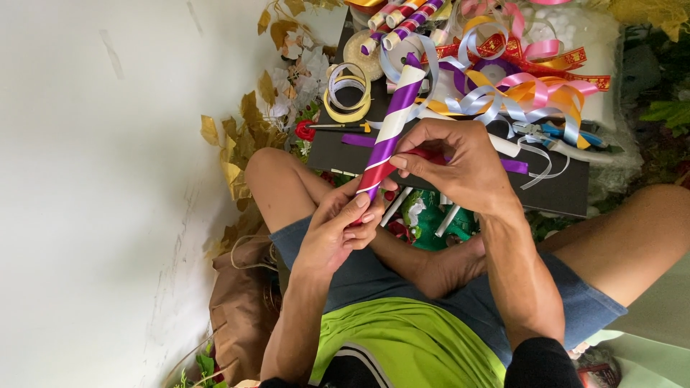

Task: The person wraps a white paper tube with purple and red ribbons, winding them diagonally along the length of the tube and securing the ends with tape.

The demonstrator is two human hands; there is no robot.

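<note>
The left hand (338, 230) grips the lower end of a striped tube (392, 129), fingers closed around it. The right hand (460, 165) pinches red ribbon (424, 153) against the tube just above that grip.

A ribbon-wrapped stick (392, 129), striped purple, white and red, tilted diagonally.

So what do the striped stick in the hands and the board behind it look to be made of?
The striped stick: apparently a rigid core wrapped in glossy ribbon, purple, white and red, judging by the sheen and spiral edges. The black board: flat, matte, thin-edged, likely foam or card.
</note>
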